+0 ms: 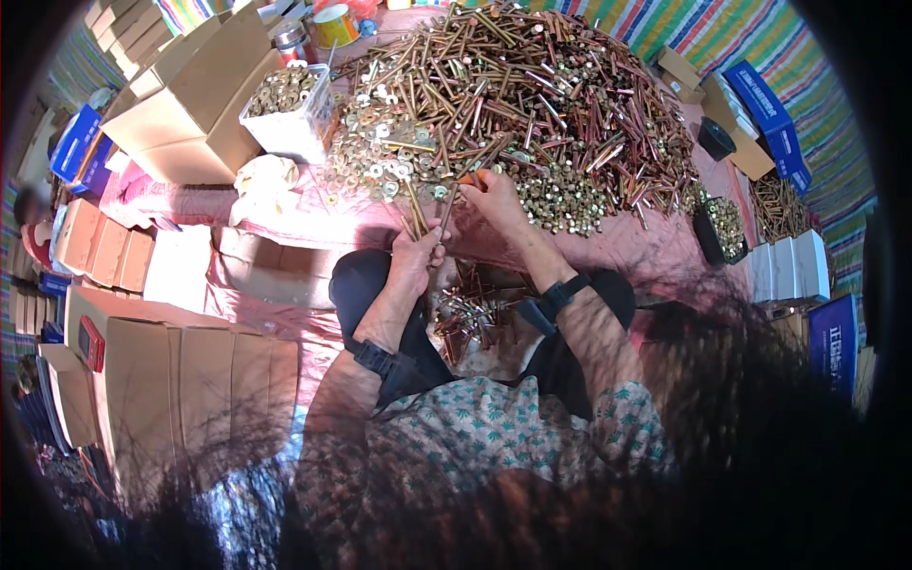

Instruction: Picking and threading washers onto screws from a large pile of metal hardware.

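Observation:
My left hand (410, 264) is closed around several long, brass-coloured bolts (415, 209), which point up and away from me. Just to its right, my right hand (498, 203) is closed in a pinch. A thin dark rod (448, 211) rises from the left hand toward those pinching fingertips; what exactly they grip is too small to make out. Beyond both hands spreads a big heap of bolts and metal tubes (532, 85). Flat washers (375, 171) lie loose at the heap's left edge, and small nuts (565, 204) at its near right edge.
Between my knees is a pile of bolts (470, 313). A white tub of washers (290, 119) stands at the left beside an open cardboard box (190, 104). More cartons (204, 380) line the near left. On the right are a black container of nuts (711, 233) and blue boxes (765, 114).

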A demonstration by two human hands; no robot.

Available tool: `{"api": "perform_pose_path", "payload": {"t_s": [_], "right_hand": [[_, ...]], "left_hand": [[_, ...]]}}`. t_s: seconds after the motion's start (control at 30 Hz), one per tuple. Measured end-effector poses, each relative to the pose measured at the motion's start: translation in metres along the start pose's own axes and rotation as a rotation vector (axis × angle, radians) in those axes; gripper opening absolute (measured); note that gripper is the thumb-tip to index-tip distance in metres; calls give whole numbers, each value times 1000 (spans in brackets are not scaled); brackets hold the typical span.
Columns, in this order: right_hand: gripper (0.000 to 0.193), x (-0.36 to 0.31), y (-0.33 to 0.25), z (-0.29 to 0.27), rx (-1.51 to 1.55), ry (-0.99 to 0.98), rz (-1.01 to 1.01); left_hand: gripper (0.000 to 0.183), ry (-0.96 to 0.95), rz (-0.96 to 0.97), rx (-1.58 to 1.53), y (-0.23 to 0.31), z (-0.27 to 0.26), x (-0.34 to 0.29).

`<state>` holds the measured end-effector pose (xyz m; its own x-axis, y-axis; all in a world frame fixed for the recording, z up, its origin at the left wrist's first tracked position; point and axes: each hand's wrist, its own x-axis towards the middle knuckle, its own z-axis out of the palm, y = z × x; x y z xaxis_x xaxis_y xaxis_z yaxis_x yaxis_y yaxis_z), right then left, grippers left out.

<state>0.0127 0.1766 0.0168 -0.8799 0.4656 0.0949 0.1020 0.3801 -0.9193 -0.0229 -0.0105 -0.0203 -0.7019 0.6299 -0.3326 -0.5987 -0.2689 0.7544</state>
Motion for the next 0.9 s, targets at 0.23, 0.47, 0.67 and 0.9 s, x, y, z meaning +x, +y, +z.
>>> {"api": "perform_pose_path", "payload": {"t_s": [0.23, 0.47, 0.67, 0.9], "right_hand": [[11, -16, -20, 1, -249, 151, -344], [15, -14, -22, -5, -168, 111, -518], [17, 0, -23, -16, 1011, 99, 170], [16, -9, -7, -16, 1333, 210, 308]], "left_hand": [[21, -66, -15, -84, 1, 4, -4], [22, -31, 44, -104, 3, 8, -3], [19, 22, 114, 153, -1, 5, -6], [18, -4, 149, 348, 2, 20, -13]]}}
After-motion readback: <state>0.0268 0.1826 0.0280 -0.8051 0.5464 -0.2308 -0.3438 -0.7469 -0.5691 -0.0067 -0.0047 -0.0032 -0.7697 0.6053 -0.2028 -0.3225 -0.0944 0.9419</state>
